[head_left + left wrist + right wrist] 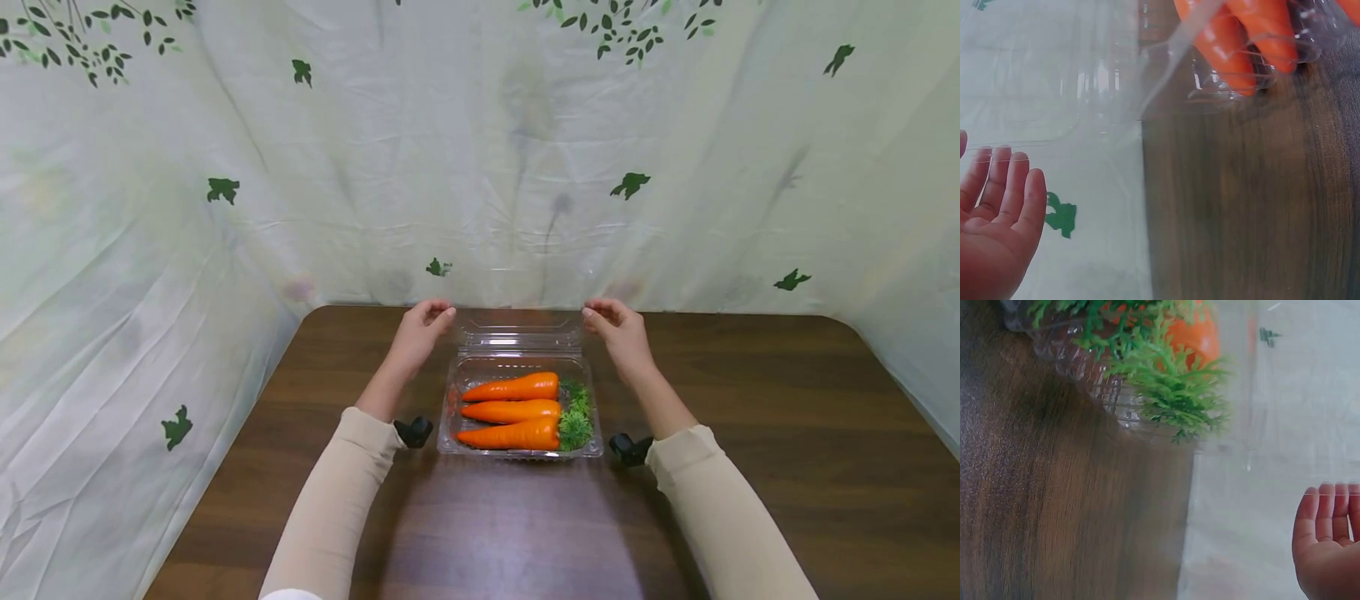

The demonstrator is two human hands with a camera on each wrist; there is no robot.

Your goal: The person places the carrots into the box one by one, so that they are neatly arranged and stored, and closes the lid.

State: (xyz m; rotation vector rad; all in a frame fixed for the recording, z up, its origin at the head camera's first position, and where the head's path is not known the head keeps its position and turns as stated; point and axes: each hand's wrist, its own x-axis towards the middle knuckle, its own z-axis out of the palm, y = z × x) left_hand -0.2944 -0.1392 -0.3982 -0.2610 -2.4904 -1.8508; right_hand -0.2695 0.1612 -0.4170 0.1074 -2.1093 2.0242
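Observation:
A clear plastic clamshell box (446,446) sits on the table with its hinged lid (519,337) raised at the far side. Three orange carrots (517,411) lie side by side inside, tips to the left and leafy green tops (576,423) to the right. My left hand (422,333) pinches the lid's left edge between thumb and fingers; in the left wrist view, the fingertips (1019,156) meet the clear rim. At the opposite edge, my right hand (621,335) pinches the lid likewise, its fingertips (1326,489) along the rim in the right wrist view.
The brown wooden table (757,433) extends to both sides of the box. Behind its far edge hangs a pale curtain (465,150) with green leaf prints. Black wrist devices (414,432) flank the box near its front corners.

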